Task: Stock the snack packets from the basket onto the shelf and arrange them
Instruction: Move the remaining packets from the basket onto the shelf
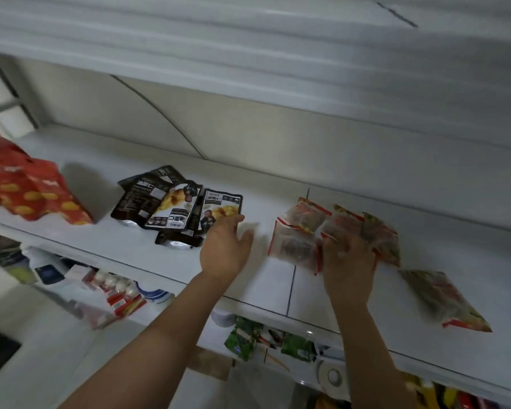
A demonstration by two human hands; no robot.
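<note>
White shelf (263, 286), white back wall (278, 137): L hand (226, 250) lying spread by black pkts (171, 208); R hand (348, 262) gripping clear red-edged pkts (295, 242).

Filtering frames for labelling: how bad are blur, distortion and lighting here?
Head view: motion blur smears the upper shelf into streaks and softens the red packets; black packets sharpest, print partly legible. Head view: wide-angle curves the back-wall seam; light soft and even, no harsh glare, faint shadow behind the red packets; right hand and the translucent packets it grips are blurred.
</note>
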